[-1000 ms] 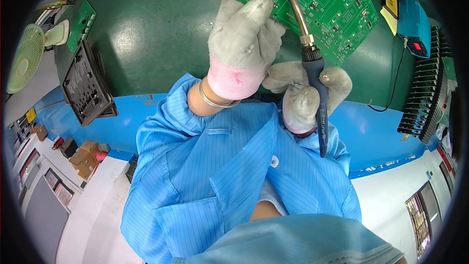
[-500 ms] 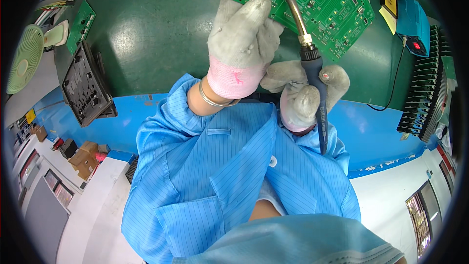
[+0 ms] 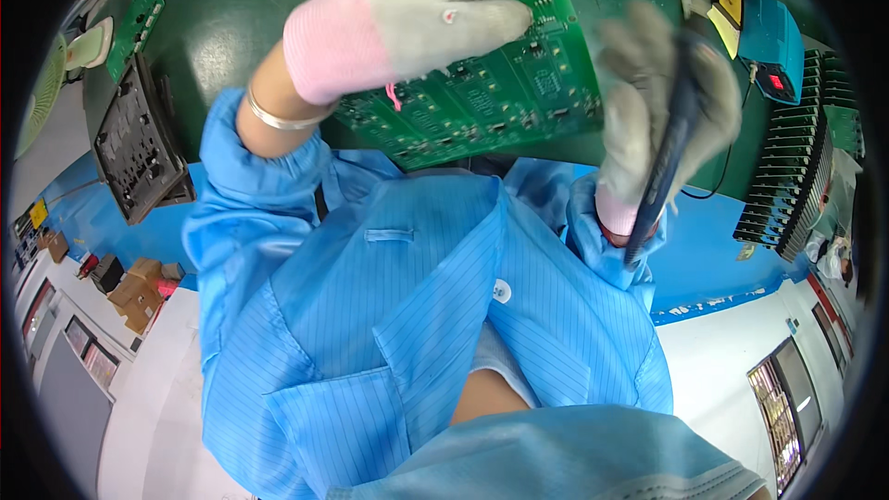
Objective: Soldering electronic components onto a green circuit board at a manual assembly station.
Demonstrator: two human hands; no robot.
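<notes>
The board (image 3: 482, 97) is being pinched by the left hand (image 3: 435, 18), the iron (image 3: 664, 159) being clasped unapplied right of it by the right hand (image 3: 708, 111), clearance seemingly being needed.

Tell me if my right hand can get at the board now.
Likely yes: your right hand is close beside the board, with nothing visibly between them, though that hand holds the iron.
</notes>
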